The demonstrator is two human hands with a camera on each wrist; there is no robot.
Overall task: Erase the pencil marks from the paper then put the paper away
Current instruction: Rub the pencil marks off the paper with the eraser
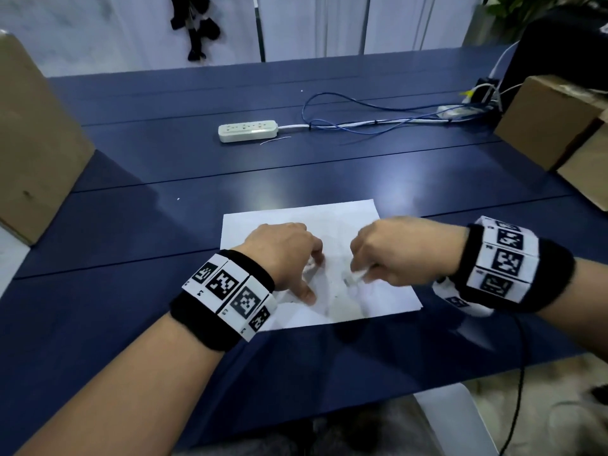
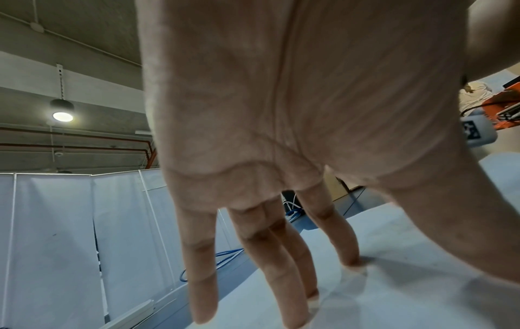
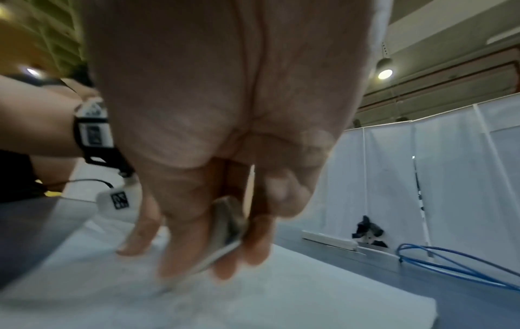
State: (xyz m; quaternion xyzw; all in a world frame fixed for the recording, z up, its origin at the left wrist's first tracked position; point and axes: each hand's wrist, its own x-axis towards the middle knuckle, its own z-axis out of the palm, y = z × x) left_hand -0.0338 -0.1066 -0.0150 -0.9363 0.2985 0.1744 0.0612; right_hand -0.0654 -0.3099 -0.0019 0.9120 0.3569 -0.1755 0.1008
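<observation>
A white sheet of paper [image 1: 332, 218] lies flat on the blue table near its front edge, with faint grey pencil marks [image 1: 335, 292] toward its near side. My left hand [image 1: 289, 255] presses down on the paper [image 2: 408, 244] with straight, spread fingers [image 2: 346, 251]. My right hand [image 1: 391, 248] pinches a flat grey-white eraser [image 3: 222, 236] between thumb and fingers. The eraser's lower end [image 1: 353, 277] touches the paper [image 3: 281, 300], just right of the left fingertips. The right hand is motion-blurred.
A white power strip [image 1: 247, 130] with blue and white cables [image 1: 362, 118] lies mid-table. Cardboard boxes stand at the left edge [image 1: 33, 143] and back right [image 1: 552, 120]. White partition screens [image 2: 56, 233] close off the back. A black cable [image 1: 516, 390] hangs from my right wrist.
</observation>
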